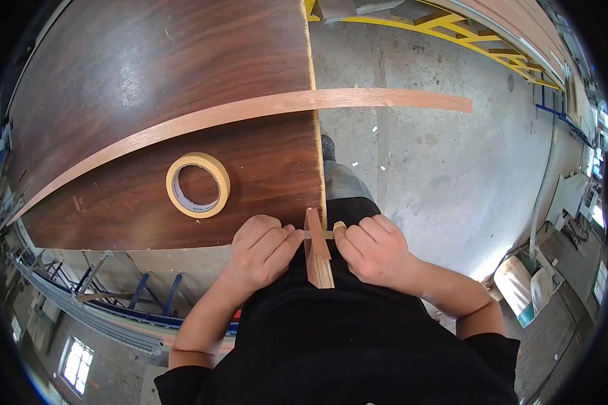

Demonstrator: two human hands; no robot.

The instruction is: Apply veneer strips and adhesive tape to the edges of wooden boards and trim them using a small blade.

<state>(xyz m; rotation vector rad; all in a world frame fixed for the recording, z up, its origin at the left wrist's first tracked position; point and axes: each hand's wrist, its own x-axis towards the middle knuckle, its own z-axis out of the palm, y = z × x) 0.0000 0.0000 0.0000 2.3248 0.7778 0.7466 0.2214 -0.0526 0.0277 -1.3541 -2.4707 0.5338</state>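
Near the table's right front corner, a short wooden piece with a thin reddish wood strip along its top sits between my hands. A narrow piece of masking tape seems to stretch across the wood from one hand to the other. My left hand is closed in a pinch at the tape's left end. Closed as well, my right hand grips its right end, where a yellowish bit shows at the thumb. A roll of masking tape lies flat on the brown tabletop, beyond my left hand.
A long thin wood strip crosses the table and juts past its right edge. At the far right stands a yellow metal rack. Blue-framed metalwork is below the table's near left edge. White scraps dot the concrete floor.
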